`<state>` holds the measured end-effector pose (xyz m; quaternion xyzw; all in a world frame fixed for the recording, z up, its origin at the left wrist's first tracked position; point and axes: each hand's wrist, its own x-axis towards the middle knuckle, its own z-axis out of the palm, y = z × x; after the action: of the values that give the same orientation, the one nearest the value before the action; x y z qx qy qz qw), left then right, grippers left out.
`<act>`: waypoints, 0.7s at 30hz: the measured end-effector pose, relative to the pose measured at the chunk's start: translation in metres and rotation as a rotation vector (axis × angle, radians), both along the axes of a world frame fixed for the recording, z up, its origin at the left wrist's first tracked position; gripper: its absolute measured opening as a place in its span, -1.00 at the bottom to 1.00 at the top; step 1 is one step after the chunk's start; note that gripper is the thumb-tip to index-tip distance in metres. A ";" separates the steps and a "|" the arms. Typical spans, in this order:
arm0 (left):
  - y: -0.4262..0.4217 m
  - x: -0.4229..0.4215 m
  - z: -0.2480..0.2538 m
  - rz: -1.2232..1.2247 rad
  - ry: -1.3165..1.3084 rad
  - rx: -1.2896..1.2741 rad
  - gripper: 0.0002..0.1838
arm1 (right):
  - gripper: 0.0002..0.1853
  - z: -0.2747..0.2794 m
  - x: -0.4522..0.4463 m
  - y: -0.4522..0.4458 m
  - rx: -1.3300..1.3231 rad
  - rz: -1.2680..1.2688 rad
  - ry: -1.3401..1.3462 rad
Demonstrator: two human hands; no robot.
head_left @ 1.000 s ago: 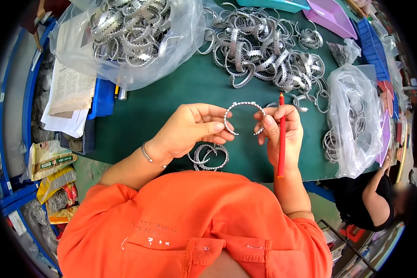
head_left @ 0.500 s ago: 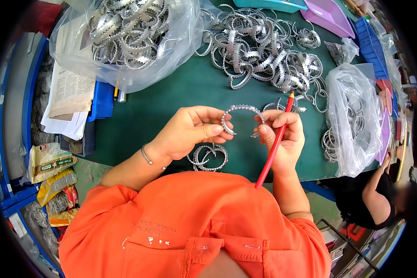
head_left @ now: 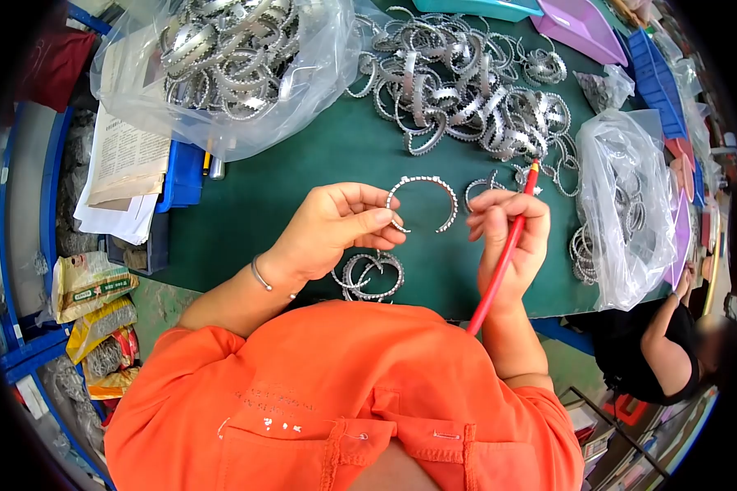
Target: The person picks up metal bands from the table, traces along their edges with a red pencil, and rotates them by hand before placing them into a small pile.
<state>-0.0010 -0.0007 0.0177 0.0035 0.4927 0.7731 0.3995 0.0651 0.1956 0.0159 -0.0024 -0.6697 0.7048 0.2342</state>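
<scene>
My left hand (head_left: 336, 225) pinches one end of an open, C-shaped toothed metal ring (head_left: 423, 178) between thumb and fingers, holding it above the green table. A red pencil (head_left: 498, 274) lies slantwise in my right hand (head_left: 517, 233), its tip pointing away from me. The right fingers are apart from the ring. Behind them a similar ring (head_left: 470, 190) rests on the table, partly hidden. Close to my body, below the left hand, a few more toothed rings (head_left: 400, 274) lie together.
A large heap of toothed rings (head_left: 467, 82) covers the far table. Clear plastic bags of rings stand at the back left (head_left: 303, 114) and right (head_left: 606, 164). Papers (head_left: 127, 168) and a blue box (head_left: 182, 176) are at left. Another person (head_left: 647, 352) sits at right.
My right hand has let go of the ring's free end and moved slightly right with the pencil. The ring stays in my left hand, its orientation slightly turned.
</scene>
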 end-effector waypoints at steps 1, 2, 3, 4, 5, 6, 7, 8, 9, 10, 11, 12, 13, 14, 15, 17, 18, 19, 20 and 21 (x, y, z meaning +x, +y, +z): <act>0.002 0.001 0.001 -0.002 0.000 0.000 -0.82 | -0.83 0.002 0.000 -0.004 0.056 0.039 0.024; 0.005 0.004 0.002 0.006 0.068 -0.021 -0.84 | -0.79 0.001 0.000 -0.009 0.079 0.091 0.025; 0.008 0.007 0.003 0.014 0.135 -0.041 -0.85 | -0.79 0.005 0.000 -0.014 0.126 0.143 -0.015; 0.011 0.010 0.002 0.016 0.240 -0.042 -0.87 | -0.78 0.006 -0.002 -0.018 0.196 0.188 -0.019; 0.013 0.013 -0.001 0.019 0.299 -0.001 -0.90 | -0.78 0.006 -0.004 -0.020 0.266 0.233 -0.024; 0.014 0.015 0.002 -0.003 0.312 -0.026 -0.90 | -0.76 0.003 -0.004 -0.022 0.277 0.216 -0.066; 0.014 0.015 0.005 -0.024 0.327 -0.051 -0.90 | -0.76 0.002 -0.004 -0.021 0.276 0.217 -0.065; 0.013 0.015 0.008 -0.023 0.327 -0.052 -0.90 | -0.76 0.002 -0.005 -0.020 0.122 0.233 -0.128; 0.012 0.014 0.010 -0.040 0.324 -0.071 -0.88 | -0.76 0.001 -0.006 -0.018 -0.032 0.247 -0.192; 0.011 0.014 0.010 -0.059 0.320 -0.091 -0.85 | -0.75 0.005 -0.007 -0.018 -0.261 0.259 -0.242; 0.009 0.013 0.006 -0.060 0.318 -0.091 -0.85 | -0.75 0.005 -0.007 -0.013 -0.349 0.279 -0.261; 0.007 0.010 0.000 0.029 0.421 -0.164 -0.82 | -0.75 0.005 -0.007 -0.010 -0.468 0.285 -0.256; 0.007 0.007 -0.003 0.120 0.523 -0.238 -0.80 | -0.76 0.004 -0.008 -0.008 -0.586 0.291 -0.249; 0.006 0.004 -0.003 0.118 0.437 -0.236 -0.74 | -0.78 0.002 -0.008 -0.004 -0.676 0.327 -0.237; 0.005 0.002 -0.004 0.097 0.370 -0.204 -0.70 | -0.80 0.001 -0.008 -0.002 -0.750 0.370 -0.216; 0.002 -0.001 0.002 -0.021 0.117 -0.071 -0.71 | -0.83 -0.003 -0.007 -0.001 -0.824 0.396 -0.215; 0.002 0.000 0.003 -0.021 0.115 -0.071 -0.71 | -0.83 -0.005 -0.007 0.000 -0.824 0.395 -0.216; 0.002 0.001 0.004 -0.040 0.114 -0.058 -0.72 | -0.84 -0.006 -0.006 0.000 -0.816 0.386 -0.233; 0.002 0.002 0.005 -0.058 0.111 -0.046 -0.73 | -0.85 -0.007 -0.006 0.001 -0.807 0.377 -0.251; 0.002 0.002 0.005 -0.057 0.110 -0.046 -0.73 | -0.85 -0.006 -0.005 0.000 -0.808 0.377 -0.253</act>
<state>0.0014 0.0015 0.0227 0.0509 0.5310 0.7486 0.3938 0.0600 0.1960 0.0096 -0.0576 -0.3535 0.9337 -0.0013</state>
